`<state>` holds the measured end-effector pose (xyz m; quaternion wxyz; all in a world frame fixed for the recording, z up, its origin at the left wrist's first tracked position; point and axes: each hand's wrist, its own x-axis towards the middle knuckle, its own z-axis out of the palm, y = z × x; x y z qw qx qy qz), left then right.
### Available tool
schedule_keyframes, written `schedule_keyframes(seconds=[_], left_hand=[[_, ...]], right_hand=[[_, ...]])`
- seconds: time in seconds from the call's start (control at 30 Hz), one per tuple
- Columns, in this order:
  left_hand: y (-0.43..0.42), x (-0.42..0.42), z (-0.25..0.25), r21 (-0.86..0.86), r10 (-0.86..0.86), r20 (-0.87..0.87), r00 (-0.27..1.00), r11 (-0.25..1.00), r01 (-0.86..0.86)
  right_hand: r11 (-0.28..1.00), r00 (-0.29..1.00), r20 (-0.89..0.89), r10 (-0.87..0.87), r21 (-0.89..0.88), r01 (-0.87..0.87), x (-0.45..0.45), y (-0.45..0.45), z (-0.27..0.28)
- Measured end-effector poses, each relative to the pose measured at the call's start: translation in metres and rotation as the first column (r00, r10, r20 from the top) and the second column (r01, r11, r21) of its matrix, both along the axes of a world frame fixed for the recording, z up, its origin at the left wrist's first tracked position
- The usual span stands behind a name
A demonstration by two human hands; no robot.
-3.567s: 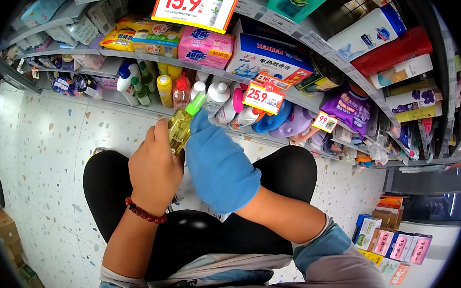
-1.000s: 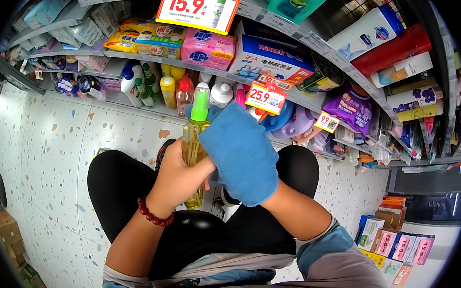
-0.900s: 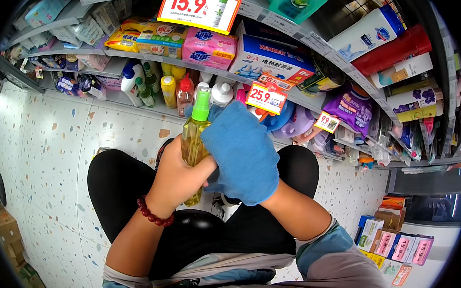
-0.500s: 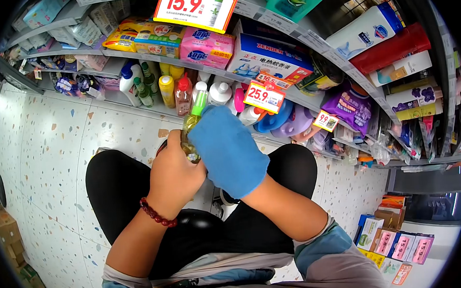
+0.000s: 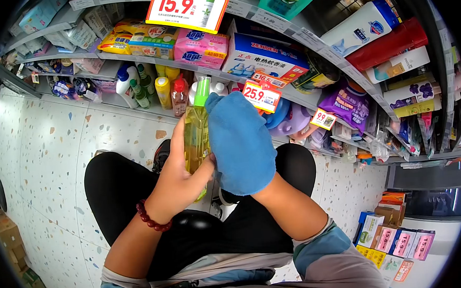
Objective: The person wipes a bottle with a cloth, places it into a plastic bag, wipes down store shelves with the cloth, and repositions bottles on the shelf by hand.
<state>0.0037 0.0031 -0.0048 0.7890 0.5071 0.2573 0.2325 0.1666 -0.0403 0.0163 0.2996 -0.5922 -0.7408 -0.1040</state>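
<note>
My left hand (image 5: 182, 173), with a dark red bead bracelet at the wrist, is closed around a clear bottle of yellow-green liquid (image 5: 196, 138). The bottle has a bright green top under a clear cap and stands nearly upright over my lap. Blue cloth (image 5: 243, 143) covers my right hand (image 5: 242, 164) down to the wrist like a mitt, so its fingers are hidden. The cloth lies against the right side of the bottle; whether it presses on it I cannot tell.
Ahead, the lower shelf holds a yellow bottle (image 5: 163, 92), a red-capped bottle (image 5: 179, 97) and purple jugs (image 5: 295, 120). Boxes and packs, among them a blue mosquito-liquid box (image 5: 265, 60), fill the shelf above. Price tags (image 5: 262, 95) jut from the edges. Cartons (image 5: 9, 234) stand on the left.
My left hand has turned and the bottle is now more upright, with much more of it showing. The cloth-covered right hand has shifted right and off the bottle's front.
</note>
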Motion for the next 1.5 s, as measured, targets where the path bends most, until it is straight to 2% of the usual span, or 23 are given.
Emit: schedule_keyframes(seconds=[0.07,0.1,0.2,0.3,0.33,0.4,0.53,0.6,0.63,0.7,0.77,0.83,0.87,0.93,1.0,1.03,1.1,1.13,1.2,1.3,1.4,1.43,1.5], left_hand=[[0.000,0.000,-0.007,0.072,0.020,0.017,1.000,0.997,-0.021],[0.000,0.001,-0.009,0.107,0.028,0.026,0.999,0.994,-0.031],[0.000,0.003,-0.013,0.351,0.078,0.022,0.997,0.933,-0.081],[-0.002,0.004,-0.015,0.276,0.114,0.045,0.992,0.953,-0.122],[-0.001,0.006,-0.015,0.279,0.112,0.047,0.993,0.953,-0.120],[0.001,0.008,-0.015,0.383,0.149,0.065,0.987,0.909,-0.163],[0.001,0.006,-0.012,0.478,0.190,0.024,0.981,0.860,-0.178],[0.003,0.002,-0.013,0.686,0.274,-0.152,0.950,0.721,-0.098],[0.002,0.001,-0.010,0.686,0.274,-0.153,0.950,0.721,-0.098],[0.000,-0.001,-0.003,0.725,0.329,-0.319,0.889,0.689,0.005],[0.000,-0.001,-0.003,0.740,0.331,-0.308,0.892,0.672,0.006],[0.002,-0.001,-0.003,0.756,0.330,-0.296,0.896,0.655,0.008],[0.003,-0.002,-0.004,0.749,0.306,-0.290,0.907,0.662,0.016],[0.002,-0.002,-0.005,0.742,0.281,-0.284,0.917,0.670,0.025],[0.001,0.001,-0.010,0.554,0.179,-0.058,0.982,0.824,-0.118],[0.000,0.000,-0.011,0.554,0.179,-0.057,0.982,0.824,-0.117],[-0.003,-0.005,-0.012,0.369,0.139,-0.150,0.979,0.927,-0.075],[-0.003,-0.007,-0.008,0.371,0.139,-0.149,0.979,0.926,-0.074],[0.000,-0.008,0.003,0.173,0.046,-0.148,0.988,0.985,-0.020],[-0.002,-0.008,0.001,0.163,0.018,-0.016,1.000,0.987,-0.015],[-0.004,-0.008,0.001,0.082,-0.033,0.061,0.998,0.996,0.028],[-0.004,-0.009,0.002,0.083,-0.034,0.060,0.998,0.996,0.029],[-0.002,-0.010,0.007,-0.076,-0.117,0.159,0.980,0.989,0.131]], right_hand=[[0.985,0.992,-0.127,-0.019,-0.171,-0.003,-0.004,-0.003,0.014],[0.985,0.992,-0.126,-0.019,-0.172,-0.003,-0.009,-0.003,0.016],[0.932,0.987,0.081,-0.138,-0.326,0.157,-0.021,0.001,0.013],[0.981,0.964,0.224,-0.143,-0.099,0.169,-0.017,0.005,0.005],[0.994,0.995,0.069,-0.067,-0.083,0.073,-0.013,0.006,0.009],[0.999,0.997,-0.081,0.018,-0.050,-0.022,-0.011,0.007,0.012],[0.999,0.995,-0.094,-0.027,-0.046,0.023,-0.015,0.007,-0.005],[1.000,0.995,-0.096,-0.011,-0.016,0.009,-0.016,0.007,-0.010],[0.997,0.996,-0.087,-0.007,-0.071,0.001,-0.016,0.007,-0.008],[0.992,0.997,-0.078,-0.003,-0.125,-0.007,-0.016,0.007,-0.007],[0.999,0.996,-0.081,0.032,-0.009,-0.033,-0.016,0.008,-0.006],[0.995,0.996,-0.085,0.007,-0.101,-0.015,-0.016,0.007,0.005],[0.981,0.996,-0.088,-0.018,-0.195,0.000,-0.015,0.007,0.010],[0.984,0.999,-0.048,-0.002,-0.177,-0.006,-0.010,0.009,0.008],[0.987,1.000,-0.006,0.012,-0.160,-0.013,-0.005,0.010,0.007],[0.988,1.000,0.022,0.013,-0.156,-0.010,-0.003,0.011,0.006],[0.989,0.999,0.050,0.013,-0.149,-0.006,0.001,0.011,0.008],[0.979,0.999,0.036,0.038,-0.202,-0.030,0.002,0.012,0.010],[0.968,0.998,0.027,0.061,-0.246,-0.053,0.005,0.014,0.010],[0.987,0.995,-0.033,0.091,-0.131,-0.094,0.009,0.013,0.004],[0.975,0.972,-0.136,0.192,-0.089,-0.205,0.015,0.013,-0.005],[0.962,0.918,-0.347,0.190,-0.120,-0.244,0.016,0.015,-0.012],[0.947,0.823,-0.542,0.170,-0.141,-0.289,0.016,0.013,-0.010]])
